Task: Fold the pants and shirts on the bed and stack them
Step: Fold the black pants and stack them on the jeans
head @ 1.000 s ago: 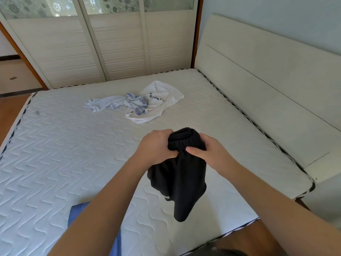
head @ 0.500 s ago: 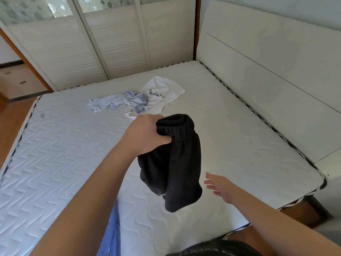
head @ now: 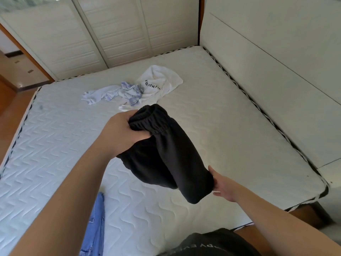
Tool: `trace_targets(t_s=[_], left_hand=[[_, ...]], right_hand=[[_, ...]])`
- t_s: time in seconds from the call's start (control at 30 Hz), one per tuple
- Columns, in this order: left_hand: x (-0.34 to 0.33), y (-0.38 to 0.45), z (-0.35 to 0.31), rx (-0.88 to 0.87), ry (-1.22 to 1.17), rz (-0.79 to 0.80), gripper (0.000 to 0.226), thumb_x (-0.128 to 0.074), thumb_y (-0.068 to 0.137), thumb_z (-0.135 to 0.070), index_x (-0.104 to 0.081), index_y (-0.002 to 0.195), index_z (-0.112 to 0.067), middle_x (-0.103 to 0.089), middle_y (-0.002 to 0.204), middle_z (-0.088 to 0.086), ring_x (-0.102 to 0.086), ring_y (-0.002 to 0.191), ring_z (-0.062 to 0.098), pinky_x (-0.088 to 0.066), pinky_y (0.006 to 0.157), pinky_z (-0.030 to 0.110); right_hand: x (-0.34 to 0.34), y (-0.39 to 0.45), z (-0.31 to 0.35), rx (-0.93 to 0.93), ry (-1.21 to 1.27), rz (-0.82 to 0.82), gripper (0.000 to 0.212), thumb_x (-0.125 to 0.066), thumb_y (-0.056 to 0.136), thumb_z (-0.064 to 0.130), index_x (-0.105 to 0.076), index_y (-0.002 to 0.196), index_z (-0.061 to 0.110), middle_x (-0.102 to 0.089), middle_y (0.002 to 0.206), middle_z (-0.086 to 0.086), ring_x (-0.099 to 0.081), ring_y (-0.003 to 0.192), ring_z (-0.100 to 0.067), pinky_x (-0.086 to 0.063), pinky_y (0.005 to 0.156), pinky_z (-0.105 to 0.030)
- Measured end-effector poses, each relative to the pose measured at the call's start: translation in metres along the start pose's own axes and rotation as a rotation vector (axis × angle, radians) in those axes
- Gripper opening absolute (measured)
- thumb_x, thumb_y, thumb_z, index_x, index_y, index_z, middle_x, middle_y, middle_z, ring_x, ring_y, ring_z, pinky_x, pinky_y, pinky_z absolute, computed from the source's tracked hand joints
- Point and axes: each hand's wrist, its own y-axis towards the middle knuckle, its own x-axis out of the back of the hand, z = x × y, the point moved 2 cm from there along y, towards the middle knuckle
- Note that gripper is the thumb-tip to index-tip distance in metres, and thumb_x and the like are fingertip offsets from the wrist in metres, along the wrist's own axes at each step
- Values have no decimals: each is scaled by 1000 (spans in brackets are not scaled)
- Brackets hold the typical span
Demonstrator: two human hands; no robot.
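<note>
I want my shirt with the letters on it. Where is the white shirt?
The white shirt lies crumpled on the far side of the mattress, near the closet doors, touching the light blue shirt to its left.
</note>
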Motion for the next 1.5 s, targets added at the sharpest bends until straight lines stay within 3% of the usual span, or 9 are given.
trace_targets(t_s=[0.13, 0.23, 0.33, 0.53, 0.87, 1.0, 1.07, 1.37, 1.5], left_hand=[[-15, 2, 10, 101, -12, -17, 27, -76, 66, -36, -58, 75, -18, -61, 71, 6, -51, 55, 1, -42, 60, 28], [-18, 0, 19, 157, 0, -19, 32, -71, 59, -44, -59, 76, -20, -61, 71, 6, -52, 55, 2, -43, 60, 28], [-9, -3, 38, 212, 3, -33, 33, -73, 55, -49, -64, 81, -30, -67, 73, -3, -61, 61, 1, -46, 61, 28], [-7, -20, 104, 380, -88, 24, 49, -81, 46, -58, -68, 91, -46, -74, 88, -16, -69, 78, 0, -52, 75, 31], [-102, -41, 174, 553, -439, 36, 45, -84, 45, -55, -74, 87, -42, -77, 92, -7, -73, 88, 12, -53, 70, 23], [-154, -38, 175, 534, -540, 114, 59, -92, 48, -57, -74, 100, -35, -76, 104, 0, -72, 97, 16, -54, 81, 33], [-176, -36, 177, 539, -539, 130, 58, -92, 48, -54, -73, 99, -32, -76, 100, -1, -73, 93, 15, -55, 77, 32], [-252, -56, 183, 541, -484, 213, 44, -88, 71, -25, -67, 95, -55, -73, 96, -17, -69, 86, 0, -49, 71, 18], [-285, -76, 196, 665, -490, 198, 40, -89, 70, -23, -66, 98, -39, -74, 94, -8, -66, 91, 9, -48, 71, 23]], right_hand=[[4, 6, 7, 42, -4, 13, 54, -48, 89, 69, -61, 128, 34, -65, 127, 11, -58, 120, -12, -37, 111, -39], [-3, 19, 23, 95, 191, 87, 39, -49, 101, 40, -53, 138, 29, -60, 135, 11, -54, 125, -8, -36, 113, -37], [-2, 33, 39, 153, 431, 114, 41, -45, 102, 42, -60, 130, 15, -62, 133, 2, -60, 117, -10, -43, 100, -31], [23, 20, 90, 288, 477, 29, 48, -42, 104, 36, -53, 135, 1, -60, 134, -13, -55, 125, -27, -36, 111, -49], [86, -40, 138, 625, 139, -291, 35, -64, 94, 26, -53, 124, 11, -66, 119, -9, -64, 112, -28, -54, 90, -40], [118, -60, 133, 669, 112, -247, 46, -68, 90, 26, -51, 128, 46, -70, 112, -5, -69, 103, -17, -55, 81, -29], [133, -72, 129, 690, -36, -296, 42, -66, 91, 22, -58, 125, 45, -73, 102, 7, -70, 92, -6, -54, 71, -17], [189, -106, 111, 542, -636, -452, 25, -74, 84, 18, -72, 89, 43, -70, 88, 25, -62, 88, 10, -41, 67, 1], [193, -100, 105, 493, -841, -456, 24, -76, 82, 25, -70, 84, 48, -68, 84, 29, -62, 87, 7, -44, 70, -14]])
